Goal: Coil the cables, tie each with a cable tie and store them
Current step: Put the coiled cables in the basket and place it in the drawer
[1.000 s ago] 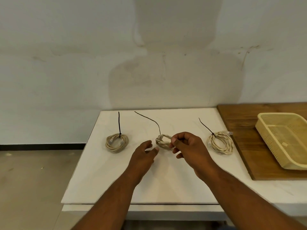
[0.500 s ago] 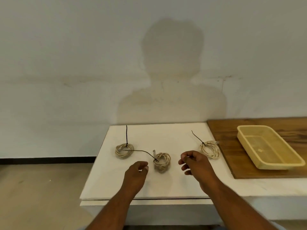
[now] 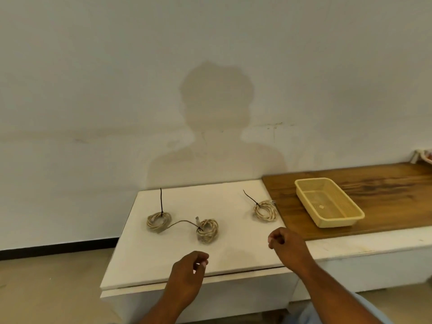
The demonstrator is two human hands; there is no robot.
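Fingers (image 3: 202,256) of left hand (image 3: 187,274), right hand (image 3: 288,245) are hanging loose, empty; three tied coils (image 3: 207,231) are awaiting basket (image 3: 336,222) at two o'clock.

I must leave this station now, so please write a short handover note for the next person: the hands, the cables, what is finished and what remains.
Hands: left hand and right hand hang over the near part of the white table, fingers loosely curled, holding nothing.
Things: left coil, middle coil and right coil lie on the table, each with a black cable tie and a long free tail. The yellow basket stands on the wooden board, with no cable in it.
Done: all three coiled and tied.
Left: store the coils, probably in the basket.
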